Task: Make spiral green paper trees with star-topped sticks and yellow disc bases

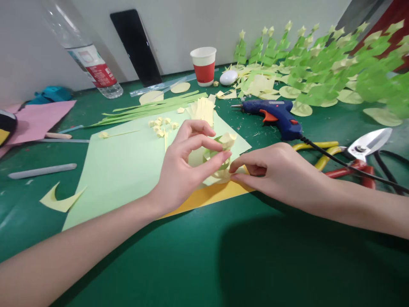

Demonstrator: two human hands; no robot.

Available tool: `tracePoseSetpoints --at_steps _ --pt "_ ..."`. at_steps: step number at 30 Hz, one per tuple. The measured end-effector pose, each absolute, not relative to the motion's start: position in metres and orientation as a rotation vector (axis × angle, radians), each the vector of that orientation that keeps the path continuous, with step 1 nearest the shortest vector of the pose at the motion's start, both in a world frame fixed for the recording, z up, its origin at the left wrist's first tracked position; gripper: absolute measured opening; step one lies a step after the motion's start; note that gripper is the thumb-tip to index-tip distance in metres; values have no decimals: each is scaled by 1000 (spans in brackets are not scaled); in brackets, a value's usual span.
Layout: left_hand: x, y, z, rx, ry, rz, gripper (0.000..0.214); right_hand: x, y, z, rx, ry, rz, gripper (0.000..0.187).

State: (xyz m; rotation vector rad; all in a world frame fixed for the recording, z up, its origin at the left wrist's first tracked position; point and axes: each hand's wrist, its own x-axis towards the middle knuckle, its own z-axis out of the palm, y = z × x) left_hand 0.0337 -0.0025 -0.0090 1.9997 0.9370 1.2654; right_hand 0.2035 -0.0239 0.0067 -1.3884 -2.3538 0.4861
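The curly paper piece (228,140) sat around mid-frame, right between the left hand (185,166) and right hand (277,170). Left fingers curled round it, couldn't tell if gripping; right ones pinched its base.

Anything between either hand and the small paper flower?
Nothing visible. The left hand has its fingers right at the small paper flower, and the right hand pinches at its pale base. The glue gun lies beyond the right hand, not between.
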Motion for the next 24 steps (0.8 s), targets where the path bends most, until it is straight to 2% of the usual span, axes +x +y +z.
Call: tracePoseSetpoints --at_steps 11,17,22,24 --pt "34 -2 -9 2001 915 1281 17 199 -26 0 -1430 -2351 568 17" --pt "32 -2 -8 1997 919 1265 16 222 -17 35 -1438 -1879 644 13" --pt "33 -2 -8 1962 926 1257 16 246 -4 67 -1232 -1424 1151 19" --pt "33 -2 -8 1954 934 1254 16 250 -4 71 -1142 -1389 1219 27"
